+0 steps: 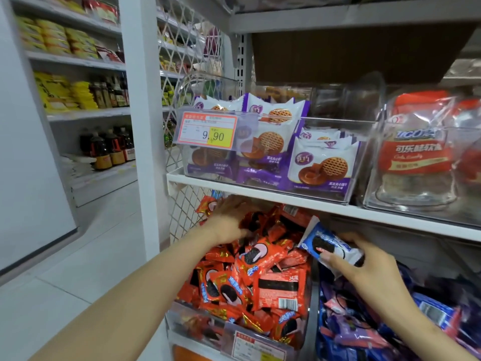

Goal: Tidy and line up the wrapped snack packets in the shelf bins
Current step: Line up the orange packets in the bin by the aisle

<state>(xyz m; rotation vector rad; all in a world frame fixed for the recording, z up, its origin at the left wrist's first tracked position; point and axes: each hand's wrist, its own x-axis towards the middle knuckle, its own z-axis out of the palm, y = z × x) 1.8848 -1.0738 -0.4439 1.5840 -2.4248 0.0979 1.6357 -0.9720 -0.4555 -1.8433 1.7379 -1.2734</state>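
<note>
Both arms reached in beneath a white shelf. The left hand lay flat, fingers straight, on the heaped red packets in a clear bin; the right hand pinched a blue-and-white packet between thumb and fingers, over the blue packets alongside. Above, a price tag read 9.90 before purple biscuit packs.
</note>
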